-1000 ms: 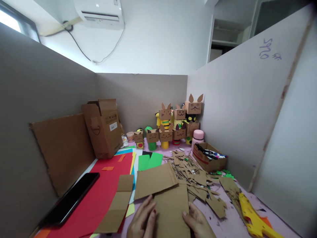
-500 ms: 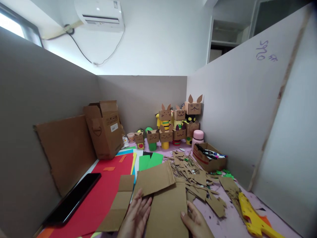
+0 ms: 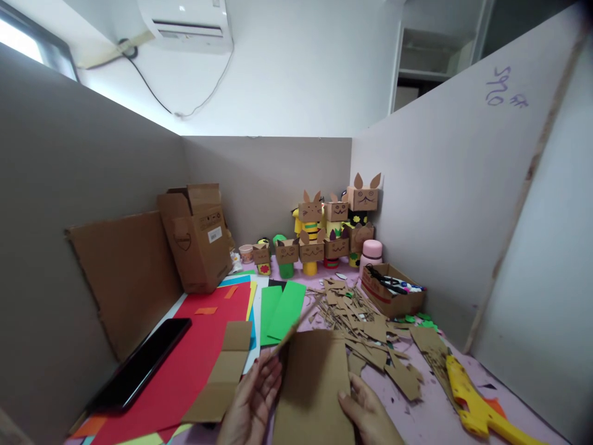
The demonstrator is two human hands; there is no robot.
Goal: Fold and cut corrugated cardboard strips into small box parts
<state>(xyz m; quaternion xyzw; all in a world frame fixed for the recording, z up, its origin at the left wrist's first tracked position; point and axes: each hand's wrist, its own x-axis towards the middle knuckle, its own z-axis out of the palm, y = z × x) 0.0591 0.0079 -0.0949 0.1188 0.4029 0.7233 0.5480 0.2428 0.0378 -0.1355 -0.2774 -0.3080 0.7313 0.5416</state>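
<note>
Brown cardboard [image 3: 315,389] sits at lower centre; your right hand [image 3: 365,405] pinches its edge, likely for steadiness, while your half-curled left hand [image 3: 254,395] meets a tilted card [image 3: 291,334], grip unclear.

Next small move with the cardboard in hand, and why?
Probably ease the tilted cardboard piece down to the left with the left hand: it stands nearly edge-on at that hand, while the right hand grips the right edge of the cardboard sheet and can steady it. Whether the two pieces are joined isn't clear.
</note>
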